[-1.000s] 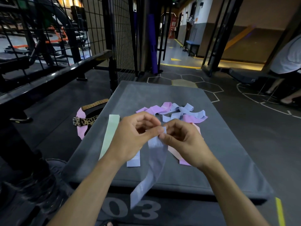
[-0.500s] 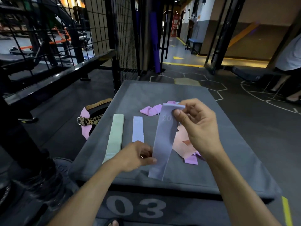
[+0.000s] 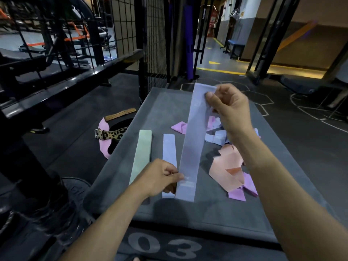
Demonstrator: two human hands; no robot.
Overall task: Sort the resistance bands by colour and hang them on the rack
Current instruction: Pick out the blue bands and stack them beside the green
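One head-worn wide-angle view looks forward and down, close over the grey mat (image 3: 188, 213)

The held lavender band (image 3: 194, 140) hides part of the pink band (image 3: 179, 127); its print is blurred.

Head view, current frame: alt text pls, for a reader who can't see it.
Two bare hands stretch a lilac resistance band flat above a grey padded platform, right hand pinching its far end, left hand its near end. A green band and another lilac band lie flat below; unsorted bands sit right.
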